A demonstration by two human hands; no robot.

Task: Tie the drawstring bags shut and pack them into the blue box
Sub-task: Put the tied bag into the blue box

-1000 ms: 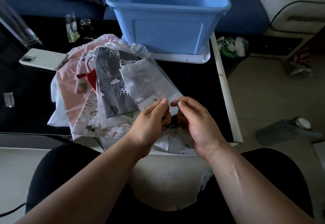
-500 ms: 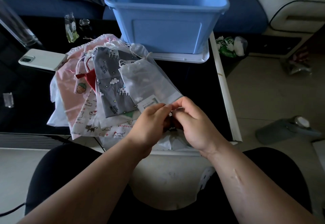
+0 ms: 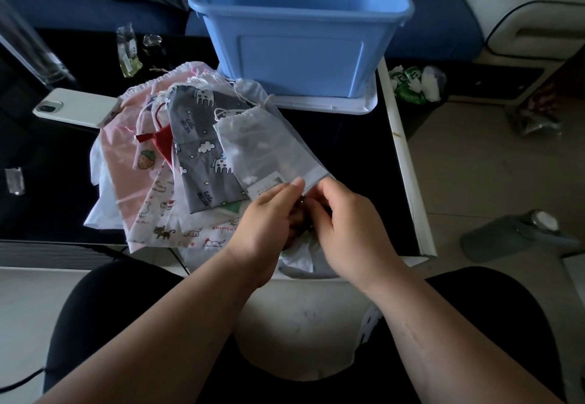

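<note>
A pile of drawstring bags lies on the black table (image 3: pixel 348 156) in front of me. On top are a translucent white bag (image 3: pixel 269 147) and a grey unicorn-print bag (image 3: pixel 202 150); pink (image 3: pixel 126 150) and cat-print (image 3: pixel 164 213) ones lie beneath. My left hand (image 3: pixel 269 216) and my right hand (image 3: pixel 345 216) meet at the near edge of the translucent bag, fingers curled and pinching something small between them that I cannot make out. A crumpled white bag (image 3: pixel 304 251) lies under my hands. The blue box (image 3: pixel 300 29) stands behind the pile on a white lid (image 3: pixel 332 104).
A white phone (image 3: pixel 76 107) lies at the left of the table, with a small bottle (image 3: pixel 126 52) and a clear tube (image 3: pixel 28 45) behind it. A grey bottle (image 3: pixel 512 235) lies on the floor at right. The table's white edge (image 3: pixel 408 163) runs along the right.
My hands have drawn closer together, the right moving left until the fingertips meet; both shifted slightly toward me over the bag's near edge.
</note>
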